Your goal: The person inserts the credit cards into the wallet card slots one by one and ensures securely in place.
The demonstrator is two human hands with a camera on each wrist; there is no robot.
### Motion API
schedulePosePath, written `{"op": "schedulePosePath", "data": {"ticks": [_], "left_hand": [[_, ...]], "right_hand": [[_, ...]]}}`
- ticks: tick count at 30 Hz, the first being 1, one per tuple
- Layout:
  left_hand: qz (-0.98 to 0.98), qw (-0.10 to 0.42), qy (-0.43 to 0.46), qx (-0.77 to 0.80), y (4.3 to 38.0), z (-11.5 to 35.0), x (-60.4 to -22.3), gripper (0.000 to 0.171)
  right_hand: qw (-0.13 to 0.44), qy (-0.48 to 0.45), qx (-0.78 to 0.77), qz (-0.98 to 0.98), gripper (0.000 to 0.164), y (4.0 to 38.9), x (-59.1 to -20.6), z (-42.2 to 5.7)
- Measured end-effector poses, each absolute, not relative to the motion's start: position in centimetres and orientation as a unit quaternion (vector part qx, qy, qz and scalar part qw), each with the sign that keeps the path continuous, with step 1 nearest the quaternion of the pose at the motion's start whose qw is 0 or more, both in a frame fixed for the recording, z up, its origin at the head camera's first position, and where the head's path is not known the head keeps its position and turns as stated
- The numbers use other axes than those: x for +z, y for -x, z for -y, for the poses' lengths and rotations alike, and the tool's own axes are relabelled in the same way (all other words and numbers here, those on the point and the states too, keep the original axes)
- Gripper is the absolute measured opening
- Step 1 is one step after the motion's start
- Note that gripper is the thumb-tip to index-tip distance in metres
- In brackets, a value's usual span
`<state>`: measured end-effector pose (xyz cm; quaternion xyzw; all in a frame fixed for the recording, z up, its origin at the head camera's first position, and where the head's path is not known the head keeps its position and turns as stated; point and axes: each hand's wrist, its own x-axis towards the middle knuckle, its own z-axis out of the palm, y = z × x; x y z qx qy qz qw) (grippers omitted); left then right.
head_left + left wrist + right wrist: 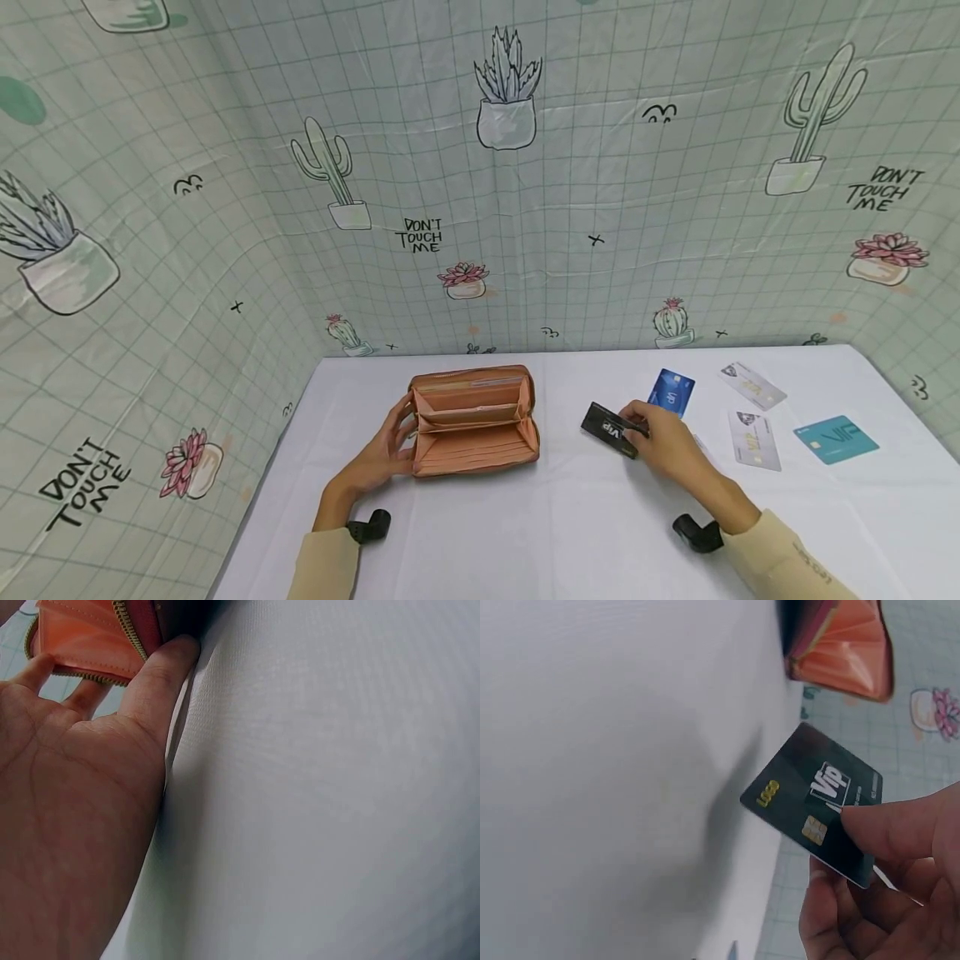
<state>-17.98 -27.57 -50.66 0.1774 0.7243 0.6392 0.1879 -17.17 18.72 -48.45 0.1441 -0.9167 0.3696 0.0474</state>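
Note:
An orange-brown zip wallet (476,450) lies unfolded on the white table, its card slots and inner pockets facing up. At its left side, my left hand (377,454) holds the edge between thumb and fingers; in the left wrist view the thumb (161,682) presses by the brass zipper. My right hand (663,440) pinches a black VIP card (802,784) between thumb and fingers, to the right of the wallet. The card is tilted, held over the table with its chip and lettering showing. Just behind the right hand is a blue card (674,387), partly covered by it.
Two grey cards lie right of the right hand, a far one (753,385) and a nearer one (756,443). Farther right is a teal card (836,439). A cactus-print cloth (570,192) hangs behind the table and along its sides.

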Motion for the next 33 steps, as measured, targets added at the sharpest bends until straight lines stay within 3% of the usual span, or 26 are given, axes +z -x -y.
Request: {"op": "schedulePosePath", "data": {"ticks": [11,33], "left_hand": [[-0.726,0.188,-0.178,0.637,18.0,27.6,-50.8,0.122],[-0.723,0.189,-0.182,0.639,18.0,27.6,-50.7,0.121]], "right_hand": [[0.068,-0.159,0.416,0.893,0.021,17.9,-45.0,-16.6],[0.08,-0.231,0.452,0.858,0.013,21.3,-41.8,-9.6]]}}
